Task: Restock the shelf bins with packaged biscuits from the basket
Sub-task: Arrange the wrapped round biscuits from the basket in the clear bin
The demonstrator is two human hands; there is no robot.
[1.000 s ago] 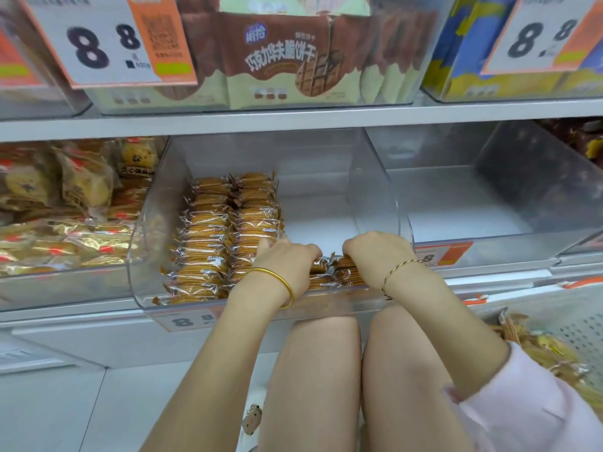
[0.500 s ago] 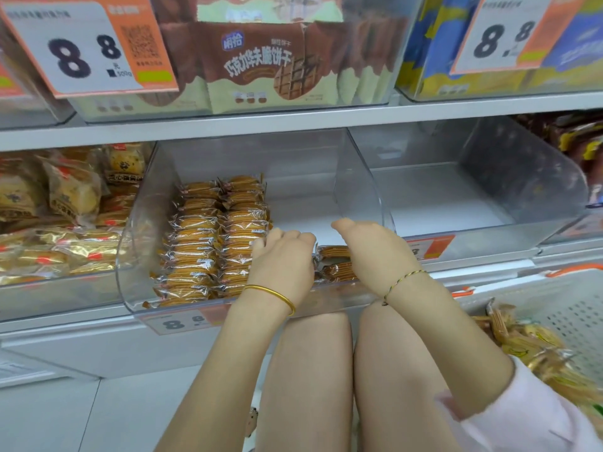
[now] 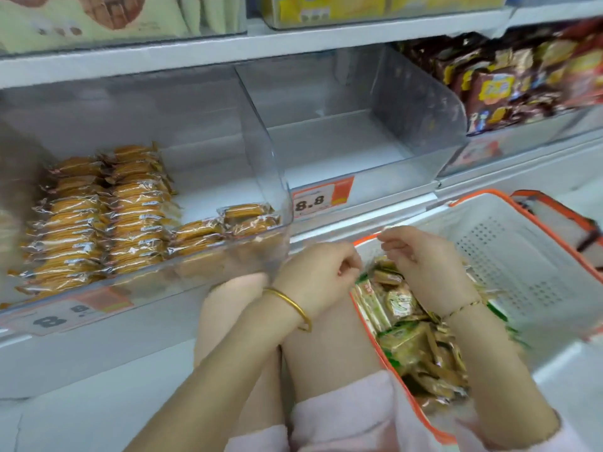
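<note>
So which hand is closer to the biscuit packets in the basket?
The right. The right hand hovers directly over the biscuit packets inside the basket, while the left hand is at the basket's left rim, just short of them.

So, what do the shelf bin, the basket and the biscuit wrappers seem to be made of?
Shelf bin: clear rigid plastic, glossy; one sees straight through its walls. Basket: white plastic, likely moulded, matte, with rows of holes and an orange rim. Biscuit wrappers: thin clear film, shiny, with glints.
</note>
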